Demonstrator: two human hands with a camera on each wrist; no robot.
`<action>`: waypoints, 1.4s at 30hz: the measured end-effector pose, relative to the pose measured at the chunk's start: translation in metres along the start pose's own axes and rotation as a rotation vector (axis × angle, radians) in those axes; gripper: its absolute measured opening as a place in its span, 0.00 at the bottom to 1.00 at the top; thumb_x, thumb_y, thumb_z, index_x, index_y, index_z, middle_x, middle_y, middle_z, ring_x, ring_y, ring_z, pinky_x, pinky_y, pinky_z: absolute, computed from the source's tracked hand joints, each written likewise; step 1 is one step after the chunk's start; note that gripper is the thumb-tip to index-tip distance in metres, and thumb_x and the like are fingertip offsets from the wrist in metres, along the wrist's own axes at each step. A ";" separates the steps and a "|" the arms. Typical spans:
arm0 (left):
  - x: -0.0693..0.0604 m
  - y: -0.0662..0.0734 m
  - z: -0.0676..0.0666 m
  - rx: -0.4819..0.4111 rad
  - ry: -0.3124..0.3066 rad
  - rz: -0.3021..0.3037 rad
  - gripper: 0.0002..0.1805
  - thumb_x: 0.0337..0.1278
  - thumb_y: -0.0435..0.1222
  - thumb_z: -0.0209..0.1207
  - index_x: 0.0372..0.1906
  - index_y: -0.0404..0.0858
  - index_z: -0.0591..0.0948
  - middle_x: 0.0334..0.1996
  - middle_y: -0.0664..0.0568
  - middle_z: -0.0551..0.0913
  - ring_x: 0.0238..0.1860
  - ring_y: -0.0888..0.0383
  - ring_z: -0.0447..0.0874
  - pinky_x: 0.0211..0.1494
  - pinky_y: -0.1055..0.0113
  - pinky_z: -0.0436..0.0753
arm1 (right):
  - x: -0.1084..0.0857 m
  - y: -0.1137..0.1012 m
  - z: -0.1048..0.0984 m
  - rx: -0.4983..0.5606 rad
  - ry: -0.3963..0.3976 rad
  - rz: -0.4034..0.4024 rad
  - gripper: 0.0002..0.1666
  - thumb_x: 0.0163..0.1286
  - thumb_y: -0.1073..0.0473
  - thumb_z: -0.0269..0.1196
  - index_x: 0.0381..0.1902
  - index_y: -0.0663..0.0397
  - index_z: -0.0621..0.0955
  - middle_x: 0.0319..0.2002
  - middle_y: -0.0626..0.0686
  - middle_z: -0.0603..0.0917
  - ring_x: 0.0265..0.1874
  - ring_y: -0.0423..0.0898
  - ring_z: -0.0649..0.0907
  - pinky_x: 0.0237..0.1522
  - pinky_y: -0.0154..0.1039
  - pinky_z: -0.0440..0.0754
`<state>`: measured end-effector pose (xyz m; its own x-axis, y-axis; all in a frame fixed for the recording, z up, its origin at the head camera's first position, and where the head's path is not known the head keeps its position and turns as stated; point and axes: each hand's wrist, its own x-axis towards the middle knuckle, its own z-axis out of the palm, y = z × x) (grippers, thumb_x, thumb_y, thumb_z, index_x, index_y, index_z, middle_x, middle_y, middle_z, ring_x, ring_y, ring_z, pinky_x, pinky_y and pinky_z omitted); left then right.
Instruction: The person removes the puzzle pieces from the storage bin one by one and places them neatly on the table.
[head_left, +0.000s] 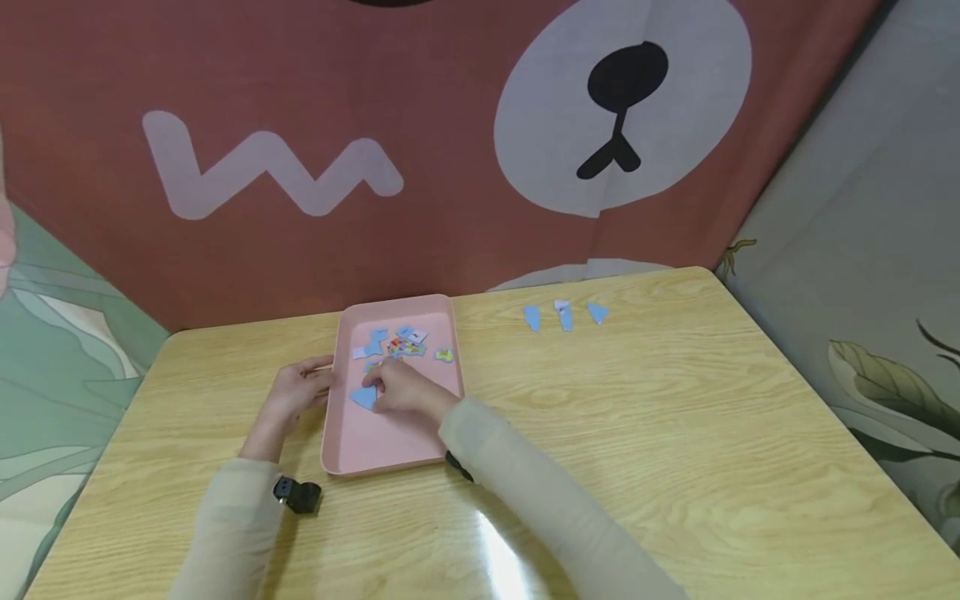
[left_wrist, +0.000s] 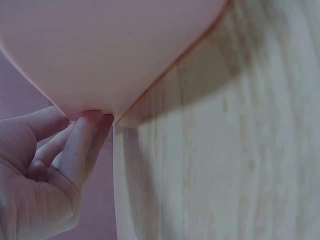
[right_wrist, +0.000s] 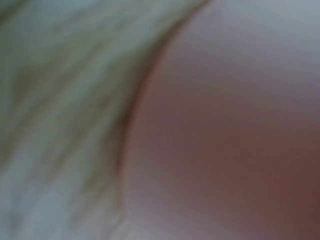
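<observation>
The pink tray (head_left: 390, 442) lies on the table with flat puzzle pieces in it. My left hand (head_left: 296, 392) is at the tray's left side; in the left wrist view its thumb and fingers (left_wrist: 82, 145) pinch the tray's edge. Inside the tray, my right hand (head_left: 405, 389) reaches in from the right, thumb and forefinger at a light-blue, wedge-shaped puzzle piece (head_left: 363, 397), which they pinch. Beyond that hand lie several blue pieces, a multicoloured piece (head_left: 408, 347) and a small green-yellow piece (head_left: 444, 355). The right wrist view is blurred and shows no fingers.
Three pieces stand apart in a row at the table's back right: a blue piece (head_left: 532, 317), a blue-and-white piece (head_left: 564, 316) and a triangular piece (head_left: 597, 312). The wooden table (head_left: 637, 433) meets a red cloth backdrop (head_left: 450, 242) behind.
</observation>
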<state>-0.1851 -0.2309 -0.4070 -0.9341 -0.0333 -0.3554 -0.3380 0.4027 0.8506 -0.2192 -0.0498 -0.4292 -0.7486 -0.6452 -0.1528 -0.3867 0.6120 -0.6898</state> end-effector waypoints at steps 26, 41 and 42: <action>0.000 -0.001 0.002 0.004 0.017 0.004 0.29 0.67 0.34 0.50 0.69 0.27 0.61 0.63 0.29 0.70 0.40 0.69 0.81 0.43 0.75 0.84 | -0.006 0.011 -0.011 0.409 0.159 0.114 0.17 0.56 0.72 0.62 0.45 0.60 0.83 0.30 0.47 0.78 0.26 0.35 0.72 0.27 0.22 0.70; 0.001 -0.001 0.003 0.021 0.020 -0.011 0.29 0.67 0.35 0.50 0.70 0.29 0.62 0.64 0.30 0.69 0.44 0.66 0.81 0.46 0.73 0.84 | -0.020 0.040 -0.059 0.833 0.321 0.170 0.20 0.67 0.65 0.59 0.56 0.71 0.76 0.46 0.62 0.82 0.36 0.44 0.83 0.47 0.39 0.85; 0.001 -0.001 0.003 0.022 0.020 -0.011 0.29 0.68 0.35 0.50 0.70 0.30 0.62 0.65 0.30 0.69 0.44 0.66 0.81 0.46 0.73 0.84 | -0.022 0.042 -0.063 0.852 0.321 0.181 0.21 0.68 0.65 0.58 0.56 0.70 0.75 0.46 0.61 0.82 0.38 0.46 0.83 0.48 0.39 0.85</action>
<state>-0.1851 -0.2288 -0.4092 -0.9325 -0.0566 -0.3567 -0.3461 0.4219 0.8380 -0.2527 0.0194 -0.4103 -0.9212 -0.3376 -0.1934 0.1815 0.0668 -0.9811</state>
